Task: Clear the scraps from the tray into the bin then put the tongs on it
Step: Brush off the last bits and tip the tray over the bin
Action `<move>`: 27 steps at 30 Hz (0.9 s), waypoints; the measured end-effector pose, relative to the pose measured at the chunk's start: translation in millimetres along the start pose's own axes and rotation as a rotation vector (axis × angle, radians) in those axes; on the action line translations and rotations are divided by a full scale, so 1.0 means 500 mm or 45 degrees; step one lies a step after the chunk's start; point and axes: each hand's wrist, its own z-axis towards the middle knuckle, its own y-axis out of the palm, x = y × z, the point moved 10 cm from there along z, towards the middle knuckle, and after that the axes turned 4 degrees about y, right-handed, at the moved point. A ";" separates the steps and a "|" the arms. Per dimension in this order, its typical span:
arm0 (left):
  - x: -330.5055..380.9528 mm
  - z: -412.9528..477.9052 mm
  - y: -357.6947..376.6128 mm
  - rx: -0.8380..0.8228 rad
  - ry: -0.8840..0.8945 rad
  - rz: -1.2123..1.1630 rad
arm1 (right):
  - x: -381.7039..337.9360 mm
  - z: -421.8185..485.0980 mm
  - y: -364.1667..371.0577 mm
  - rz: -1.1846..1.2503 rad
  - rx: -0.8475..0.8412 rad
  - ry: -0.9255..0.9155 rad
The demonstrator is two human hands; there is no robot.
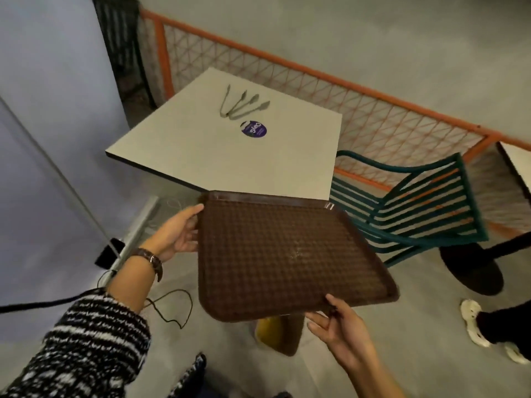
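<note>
A brown textured tray (pixel 275 254) hangs in the air between the table and me, roughly level. My left hand (pixel 178 234) holds its left edge with the thumb on top. My right hand (pixel 342 331) grips its near edge, thumb over the rim. A few pale crumbs sit near the tray's middle. Metal tongs (pixel 241 104) lie on the far part of the white table (pixel 201 145). Under the tray a yellow-and-brown bin (pixel 278 334) shows partly, most of it hidden by the tray.
A round purple sticker (pixel 254 129) lies on the table near the tongs. A green slatted chair (pixel 416 208) stands to the right, with a black table base (pixel 471 268) and another person's shoe (pixel 474 323) beyond. An orange mesh fence (pixel 316 90) runs behind. Cables lie on the floor at the left.
</note>
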 end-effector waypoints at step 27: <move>-0.052 0.342 -0.236 0.562 -0.268 -0.004 | -0.212 0.436 0.041 -0.445 0.630 -0.151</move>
